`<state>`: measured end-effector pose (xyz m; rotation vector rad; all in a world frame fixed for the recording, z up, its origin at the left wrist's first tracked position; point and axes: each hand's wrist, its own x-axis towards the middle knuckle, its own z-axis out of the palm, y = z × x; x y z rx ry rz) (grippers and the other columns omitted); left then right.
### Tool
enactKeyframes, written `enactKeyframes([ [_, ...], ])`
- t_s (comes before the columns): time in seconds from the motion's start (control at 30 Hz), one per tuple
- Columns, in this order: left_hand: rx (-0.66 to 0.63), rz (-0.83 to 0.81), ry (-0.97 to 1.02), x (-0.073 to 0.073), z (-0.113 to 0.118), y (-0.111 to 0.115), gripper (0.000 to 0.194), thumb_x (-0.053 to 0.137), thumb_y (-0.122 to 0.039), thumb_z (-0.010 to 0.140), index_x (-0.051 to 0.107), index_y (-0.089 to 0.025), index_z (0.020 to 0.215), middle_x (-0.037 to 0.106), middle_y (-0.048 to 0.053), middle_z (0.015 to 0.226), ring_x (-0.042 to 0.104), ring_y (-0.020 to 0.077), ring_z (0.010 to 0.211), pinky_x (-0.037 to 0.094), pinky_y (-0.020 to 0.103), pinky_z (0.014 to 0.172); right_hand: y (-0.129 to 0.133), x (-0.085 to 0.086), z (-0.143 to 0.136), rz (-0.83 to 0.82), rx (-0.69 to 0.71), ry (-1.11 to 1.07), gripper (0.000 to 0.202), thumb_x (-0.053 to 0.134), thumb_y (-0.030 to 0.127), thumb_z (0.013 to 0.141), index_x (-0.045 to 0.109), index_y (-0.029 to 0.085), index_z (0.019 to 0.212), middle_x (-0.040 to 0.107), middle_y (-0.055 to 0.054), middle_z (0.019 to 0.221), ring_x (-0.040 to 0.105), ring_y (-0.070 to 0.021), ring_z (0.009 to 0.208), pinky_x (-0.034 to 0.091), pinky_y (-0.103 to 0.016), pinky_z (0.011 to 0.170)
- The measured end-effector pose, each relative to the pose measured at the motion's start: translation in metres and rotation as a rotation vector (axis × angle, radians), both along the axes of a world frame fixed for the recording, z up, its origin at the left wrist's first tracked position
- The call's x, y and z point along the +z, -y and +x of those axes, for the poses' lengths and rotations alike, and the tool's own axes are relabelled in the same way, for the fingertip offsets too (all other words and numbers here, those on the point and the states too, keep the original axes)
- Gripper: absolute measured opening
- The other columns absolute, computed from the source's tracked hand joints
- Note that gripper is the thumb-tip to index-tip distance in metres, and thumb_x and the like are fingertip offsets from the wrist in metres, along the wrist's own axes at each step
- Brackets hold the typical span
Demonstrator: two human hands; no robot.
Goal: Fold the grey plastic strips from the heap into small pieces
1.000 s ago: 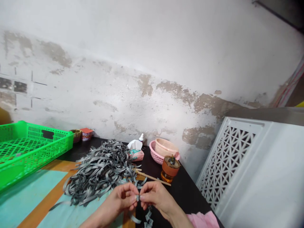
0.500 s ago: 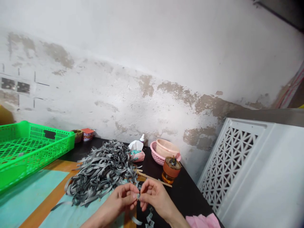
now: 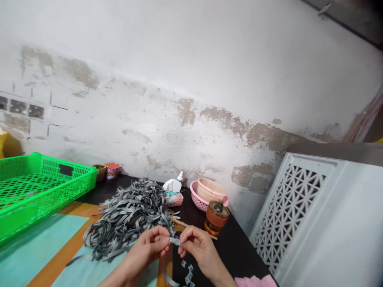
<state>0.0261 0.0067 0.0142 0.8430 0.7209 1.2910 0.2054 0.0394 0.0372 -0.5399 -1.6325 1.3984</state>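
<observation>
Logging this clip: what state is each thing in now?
Left hand, pinching
Right hand, pinching
Small grey piece, held between both hands
Grey strips, loosely heaped
Small loose pieces, scattered on dark tabletop
Green crate, upright, open-topped
Tissue pack, open, tissue protruding
White-topped bottle, upright
Peach basin, nested in pink basket
Amber jar, upright

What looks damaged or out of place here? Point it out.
The white painted wall looks damaged: its coating seems flaked off in brownish patches. One flat grey strip sticks out from the tangled heap of grey bands across the turquoise-and-orange surface. No spill shows.
</observation>
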Motion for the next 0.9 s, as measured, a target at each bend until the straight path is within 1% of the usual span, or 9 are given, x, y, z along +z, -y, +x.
enactKeyframes([
  [0.13,0.01,0.059,0.09,0.005,0.008,0.005,0.034,0.088,-0.025,0.056,0.074,-0.015,0.086,0.071,0.002,0.07,0.061,0.0116,0.067,0.042,0.021,0.066,-0.002,-0.003,-0.001,-0.031,-0.019,-0.082,0.014,0.074,0.026,0.074,0.065,0.016,0.075,0.062,0.0,0.071,0.064,-0.0152,0.063,0.05,-0.026,0.059],
  [0.23,-0.032,0.124,0.061,0.009,0.016,0.01,0.025,0.084,-0.026,0.061,0.076,-0.013,0.08,0.071,0.005,0.074,0.061,0.0147,0.075,0.042,0.023,0.073,-0.004,-0.008,-0.003,-0.049,0.001,-0.13,0.012,0.075,0.024,0.074,0.065,0.016,0.075,0.063,-0.001,0.072,0.064,-0.0144,0.063,0.05,-0.026,0.06],
  [0.33,-0.006,0.145,0.017,0.009,0.02,0.011,0.022,0.081,-0.03,0.066,0.076,-0.013,0.078,0.071,0.005,0.072,0.061,0.0154,0.073,0.042,0.024,0.073,-0.004,-0.011,-0.006,-0.051,0.016,-0.149,0.011,0.077,0.022,0.071,0.067,0.017,0.072,0.062,0.0,0.073,0.062,-0.0132,0.061,0.05,-0.025,0.058],
  [0.5,0.065,0.139,-0.048,0.009,0.016,0.009,0.029,0.086,-0.036,0.056,0.073,-0.014,0.07,0.07,0.002,0.064,0.06,0.0166,0.065,0.042,0.028,0.068,-0.003,-0.011,-0.01,-0.007,0.021,-0.117,0.012,0.081,0.022,0.064,0.071,0.017,0.066,0.059,0.0,0.073,0.056,-0.0111,0.061,0.048,-0.022,0.053],
  [0.6,0.095,0.149,-0.129,0.015,0.013,0.01,0.03,0.086,-0.037,0.054,0.069,-0.015,0.067,0.068,0.0,0.06,0.058,0.0144,0.06,0.04,0.026,0.061,-0.002,-0.009,-0.008,-0.064,0.003,-0.094,0.019,0.083,0.021,0.061,0.071,0.019,0.076,0.061,0.001,0.072,0.056,-0.0112,0.062,0.048,-0.021,0.053],
  [0.67,0.065,0.161,-0.175,0.018,0.012,0.011,0.03,0.086,-0.035,0.055,0.067,-0.015,0.065,0.069,0.0,0.059,0.056,0.0132,0.057,0.038,0.025,0.057,-0.002,-0.008,-0.006,-0.093,-0.007,-0.078,0.026,0.082,0.023,0.063,0.071,0.02,0.086,0.062,0.001,0.071,0.058,-0.0116,0.061,0.049,-0.022,0.055],
  [0.7,0.03,0.165,-0.19,0.019,0.012,0.012,0.028,0.085,-0.034,0.057,0.066,-0.016,0.066,0.07,0.001,0.059,0.056,0.0124,0.056,0.037,0.024,0.055,-0.002,-0.008,-0.005,-0.09,-0.003,-0.065,0.024,0.081,0.024,0.065,0.071,0.019,0.087,0.063,0.001,0.072,0.058,-0.0113,0.059,0.049,-0.022,0.054],
  [0.8,-0.062,0.186,-0.206,0.019,0.012,0.012,0.024,0.082,-0.032,0.063,0.066,-0.016,0.071,0.075,0.004,0.062,0.058,0.0116,0.055,0.037,0.023,0.055,-0.003,-0.009,-0.003,-0.068,0.035,-0.026,0.012,0.079,0.025,0.067,0.073,0.016,0.073,0.061,0.0,0.072,0.058,-0.0097,0.051,0.048,-0.022,0.05],
  [0.9,-0.076,0.199,-0.185,0.017,0.011,0.012,0.025,0.083,-0.03,0.063,0.069,-0.015,0.075,0.077,0.006,0.067,0.063,0.0133,0.06,0.04,0.024,0.059,-0.004,-0.009,-0.003,-0.06,0.042,-0.029,0.01,0.08,0.024,0.066,0.072,0.017,0.068,0.06,0.001,0.071,0.058,-0.0091,0.05,0.048,-0.021,0.05],
])
